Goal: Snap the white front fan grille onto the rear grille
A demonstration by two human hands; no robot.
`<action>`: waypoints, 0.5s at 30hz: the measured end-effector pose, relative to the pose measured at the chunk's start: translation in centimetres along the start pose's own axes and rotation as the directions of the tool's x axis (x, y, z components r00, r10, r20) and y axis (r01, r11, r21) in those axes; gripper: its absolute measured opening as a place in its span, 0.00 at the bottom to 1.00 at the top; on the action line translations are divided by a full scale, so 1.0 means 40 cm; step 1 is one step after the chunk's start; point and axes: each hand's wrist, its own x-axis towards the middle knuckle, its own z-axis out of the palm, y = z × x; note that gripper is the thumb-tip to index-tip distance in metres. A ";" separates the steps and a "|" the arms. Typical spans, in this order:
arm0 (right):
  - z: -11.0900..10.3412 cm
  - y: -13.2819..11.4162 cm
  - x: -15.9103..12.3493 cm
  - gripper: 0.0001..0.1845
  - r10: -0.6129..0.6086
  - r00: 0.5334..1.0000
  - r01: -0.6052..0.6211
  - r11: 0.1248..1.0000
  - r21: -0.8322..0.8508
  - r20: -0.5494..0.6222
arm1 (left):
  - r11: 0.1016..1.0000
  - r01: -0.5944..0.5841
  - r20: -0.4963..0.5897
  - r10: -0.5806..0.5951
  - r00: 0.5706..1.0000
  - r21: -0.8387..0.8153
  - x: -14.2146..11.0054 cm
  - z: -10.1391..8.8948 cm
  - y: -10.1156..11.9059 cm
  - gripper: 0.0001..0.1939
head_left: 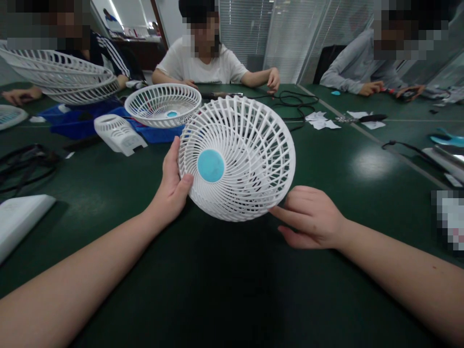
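A white fan guard [232,193] with curved ribs and a round light-blue centre disc [210,165] is held up over the table, tilted so the disc side faces me. My left hand [173,183] is closed on its left edge, thumb in front and the other fingers partly hidden behind. At the lower right of the rim, the index fingertip of my right hand [311,217] touches the guard. The right thumb is apart below it, and the remaining fingers are bent. Through the ribs, the guard's inside is hard to make out.
Beyond the guard, another fan guard [145,113] rests on a blue bin [163,134] beside a white slotted housing [118,133]. Stacked guards [76,79] stand far left. Cables [297,99] and paper scraps [321,120] lie on the green table [232,290]. Three people sit opposite.
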 end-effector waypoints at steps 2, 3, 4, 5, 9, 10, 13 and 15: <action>-0.001 -0.005 0.002 0.17 -0.034 0.998 0.035 0.999 -0.012 0.048 | 1.000 0.003 -0.006 -0.003 1.000 -0.006 0.000 0.000 0.000 0.43; -0.002 -0.009 0.003 0.18 -0.048 0.997 0.049 0.999 -0.018 0.062 | 1.000 0.002 -0.007 -0.002 1.000 -0.004 0.000 0.000 0.000 0.43; -0.003 -0.011 0.004 0.19 -0.061 0.996 0.063 0.998 -0.024 0.068 | 1.000 -0.002 -0.007 0.002 1.000 0.001 0.000 0.000 -0.001 0.43; -0.004 -0.014 0.004 0.20 -0.068 0.995 0.070 0.997 -0.029 0.067 | 1.000 -0.007 -0.005 0.007 1.000 0.009 0.000 -0.001 -0.002 0.43; -0.003 -0.012 -0.003 0.18 0.037 0.999 -0.037 0.999 -0.004 -0.023 | 0.999 -0.018 0.016 0.018 1.000 0.037 -0.001 -0.003 -0.003 0.43; -0.001 -0.009 -0.005 0.17 0.085 0.995 -0.085 0.996 0.006 -0.051 | 0.999 -0.016 0.019 0.015 1.000 0.037 -0.001 -0.003 -0.003 0.43; 0.004 0.001 -0.010 0.14 0.176 0.982 -0.178 0.984 -0.014 -0.066 | 1.000 -0.007 0.015 0.006 1.000 0.022 -0.002 -0.002 -0.001 0.44; 0.007 0.004 -0.009 0.12 0.198 0.979 -0.199 0.980 -0.021 -0.052 | 1.000 -0.009 0.015 0.008 1.000 0.016 -0.002 -0.001 0.000 0.43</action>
